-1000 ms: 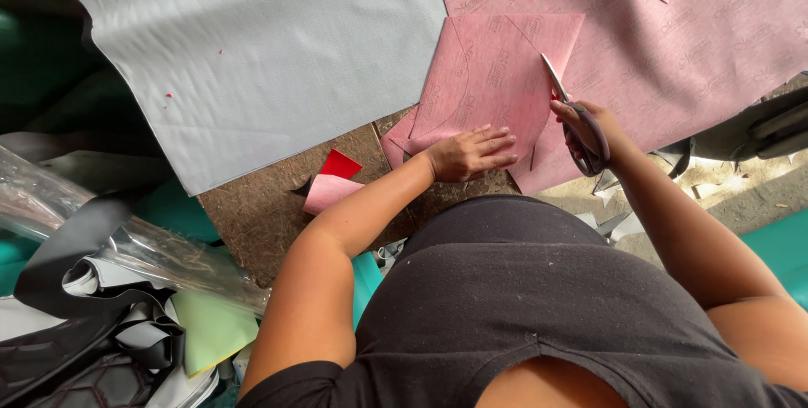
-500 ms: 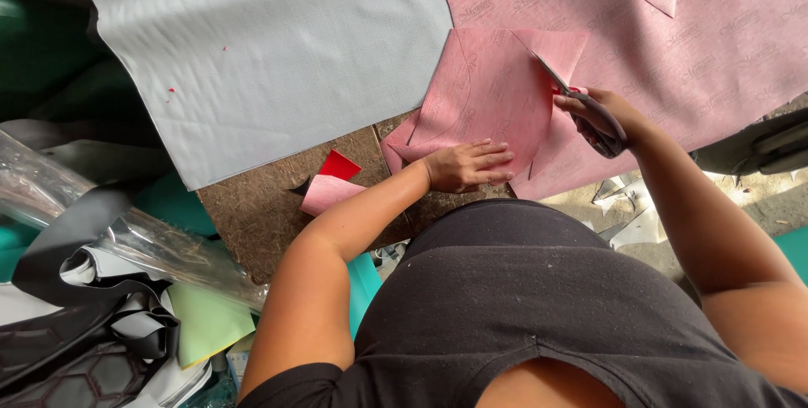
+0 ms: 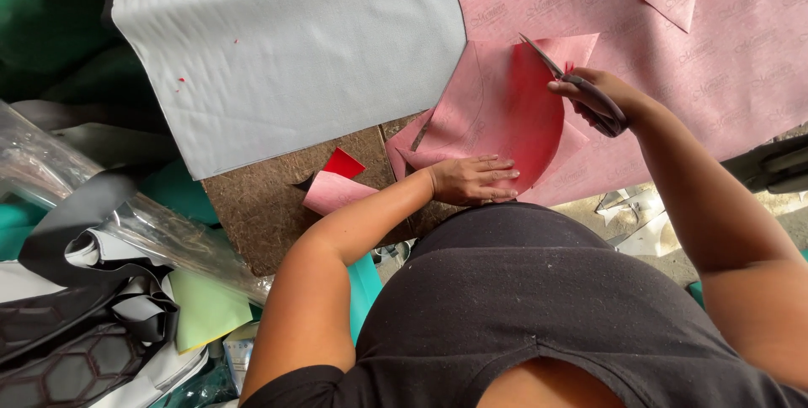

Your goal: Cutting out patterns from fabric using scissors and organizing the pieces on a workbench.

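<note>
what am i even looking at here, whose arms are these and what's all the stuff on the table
There is no machine here. The view comes from a camera worn on a person's head, looking down past their own black top at their two bare hands.

The right hand holds a pair of scissors, blades open and cutting into a pink sheet that shows a brighter red side where it curls up. The left hand lies flat on that sheet, pinning it to the brown board.

Around it lie a large pale grey sheet, more pink material, and small red and pink scraps. Lower left is a heap of black, grey and green pieces under clear plastic.
</note>
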